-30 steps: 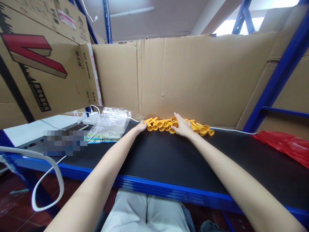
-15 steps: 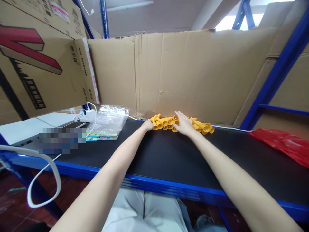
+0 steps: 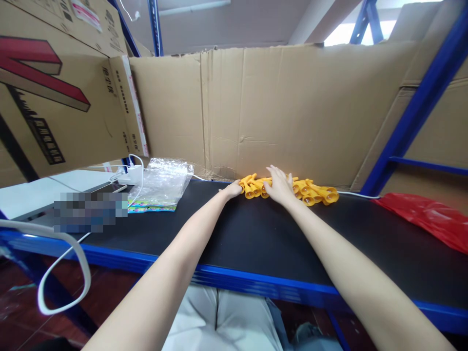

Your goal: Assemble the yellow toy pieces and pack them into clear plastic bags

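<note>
Several yellow horn-shaped pieces (image 3: pixel 309 191) with flared, hollow ends lie in a long heap against the cardboard at the back of the black shelf top. Against the heap's left end rests my left hand (image 3: pixel 233 189), its fingers partly hidden by the pieces. My right hand (image 3: pixel 280 187) lies over the middle of the heap, fingers spread and thumb apart, covering some pieces beneath it. Flared ends facing me show on both sides of the right hand.
Clear plastic bags (image 3: pixel 163 178) and a phone (image 3: pixel 109 189) lie at left, near a white charger (image 3: pixel 133 174) with cables. A red plastic bag (image 3: pixel 420 217) is at right. A tall cardboard sheet (image 3: pixel 274 107) stands behind, and a blue frame edge (image 3: pixel 256 282) runs along the front.
The heap of yellow pieces has shifted right and spread at its right end. My left hand has moved right with its left end; the right hand stays over the middle.
</note>
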### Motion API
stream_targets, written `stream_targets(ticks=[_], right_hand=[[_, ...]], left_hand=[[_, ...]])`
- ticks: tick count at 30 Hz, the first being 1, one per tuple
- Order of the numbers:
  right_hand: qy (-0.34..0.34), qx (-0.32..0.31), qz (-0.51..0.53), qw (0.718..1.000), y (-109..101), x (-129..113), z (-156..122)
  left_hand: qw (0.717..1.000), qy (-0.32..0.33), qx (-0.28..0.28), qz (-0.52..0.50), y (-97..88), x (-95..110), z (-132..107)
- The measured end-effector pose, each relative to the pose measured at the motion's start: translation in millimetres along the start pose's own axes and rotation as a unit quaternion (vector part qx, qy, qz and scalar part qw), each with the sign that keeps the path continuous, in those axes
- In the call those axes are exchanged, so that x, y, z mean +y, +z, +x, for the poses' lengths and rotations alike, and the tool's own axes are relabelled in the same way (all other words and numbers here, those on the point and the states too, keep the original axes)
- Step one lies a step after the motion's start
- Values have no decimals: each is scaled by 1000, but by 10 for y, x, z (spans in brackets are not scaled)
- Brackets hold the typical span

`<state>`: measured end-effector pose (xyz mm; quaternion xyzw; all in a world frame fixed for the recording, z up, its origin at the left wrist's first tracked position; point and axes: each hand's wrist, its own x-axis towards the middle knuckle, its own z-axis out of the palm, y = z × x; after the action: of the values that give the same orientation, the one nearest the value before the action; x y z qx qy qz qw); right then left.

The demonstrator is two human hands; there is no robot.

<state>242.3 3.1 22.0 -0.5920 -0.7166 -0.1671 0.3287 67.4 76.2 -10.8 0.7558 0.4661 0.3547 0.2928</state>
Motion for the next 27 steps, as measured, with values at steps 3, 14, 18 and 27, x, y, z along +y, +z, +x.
stream_targets(ticks=[3,14,18,27], right_hand=[[-26,1,-16,1000,15,-36,-20],[-125,-21,-62,990,185,-205,-166],[-156,-24,-84,984,274,-239,-227],[-142,-15,-123,982,333,-271,-262]], left_hand=[[988,-70,49,130,-220,1,-88],[852,-259,179,419,-1322,-509,-605],[851,-323,156,384,-1394,-640,-659],[869,-300,114,377,-1443,-512,-698]])
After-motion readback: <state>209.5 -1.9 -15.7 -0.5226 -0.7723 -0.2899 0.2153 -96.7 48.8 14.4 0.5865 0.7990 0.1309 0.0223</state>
